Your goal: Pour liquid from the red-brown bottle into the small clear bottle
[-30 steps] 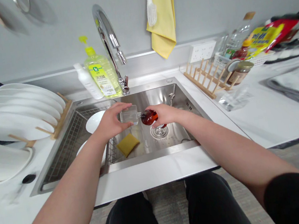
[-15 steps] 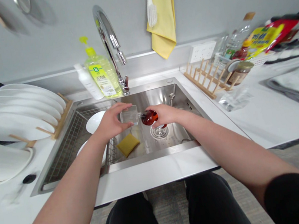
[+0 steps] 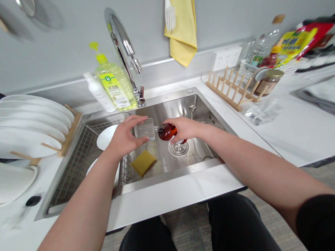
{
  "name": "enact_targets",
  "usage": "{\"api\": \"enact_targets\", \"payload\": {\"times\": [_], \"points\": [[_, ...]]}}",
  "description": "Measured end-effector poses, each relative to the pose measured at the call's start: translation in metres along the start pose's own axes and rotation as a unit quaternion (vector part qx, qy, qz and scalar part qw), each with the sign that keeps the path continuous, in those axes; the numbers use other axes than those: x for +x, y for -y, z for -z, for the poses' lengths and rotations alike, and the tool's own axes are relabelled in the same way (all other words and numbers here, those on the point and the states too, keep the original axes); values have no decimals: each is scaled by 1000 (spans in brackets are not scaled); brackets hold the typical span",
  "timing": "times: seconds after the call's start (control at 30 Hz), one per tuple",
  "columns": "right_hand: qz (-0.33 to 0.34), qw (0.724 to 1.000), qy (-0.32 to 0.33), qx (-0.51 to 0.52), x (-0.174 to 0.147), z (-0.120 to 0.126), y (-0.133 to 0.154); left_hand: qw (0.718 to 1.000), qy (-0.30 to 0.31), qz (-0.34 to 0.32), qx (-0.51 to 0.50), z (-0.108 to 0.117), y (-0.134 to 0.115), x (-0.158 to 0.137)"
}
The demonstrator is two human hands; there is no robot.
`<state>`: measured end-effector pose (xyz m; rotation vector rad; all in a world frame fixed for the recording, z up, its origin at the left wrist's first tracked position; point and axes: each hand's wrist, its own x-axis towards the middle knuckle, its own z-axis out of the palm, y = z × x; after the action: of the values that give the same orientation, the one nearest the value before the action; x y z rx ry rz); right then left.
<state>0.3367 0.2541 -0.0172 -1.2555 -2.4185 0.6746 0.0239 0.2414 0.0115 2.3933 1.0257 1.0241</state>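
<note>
Over the steel sink (image 3: 175,178), my left hand (image 3: 124,137) grips a small clear square container (image 3: 145,129) between thumb and fingers. My right hand (image 3: 184,128) is wrapped round a bottle of dark red-brown liquid (image 3: 166,132), tilted on its side. Its dark neck points left and meets the clear container's right side; whether it reaches inside I cannot tell. Below them a yellow sponge (image 3: 143,163) lies on the sink floor, left of the drain (image 3: 179,148). White bowls (image 3: 106,137) sit in the wire rack (image 3: 76,172), partly hidden by my left arm.
Behind the sink rise a chrome faucet (image 3: 119,36), a dish soap bottle (image 3: 114,85) and a white bottle (image 3: 99,93). White plates (image 3: 21,118) stand in a rack at left. A wooden rack (image 3: 228,89), a jar (image 3: 269,82) and a cable (image 3: 328,103) are at right.
</note>
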Motion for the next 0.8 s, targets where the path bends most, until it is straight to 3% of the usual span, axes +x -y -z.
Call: {"api": "enact_targets", "payload": {"times": [0.8], "points": [[-7, 1000, -11, 9, 1, -3, 2, 1000, -2, -17, 18, 4, -2, -1]]}}
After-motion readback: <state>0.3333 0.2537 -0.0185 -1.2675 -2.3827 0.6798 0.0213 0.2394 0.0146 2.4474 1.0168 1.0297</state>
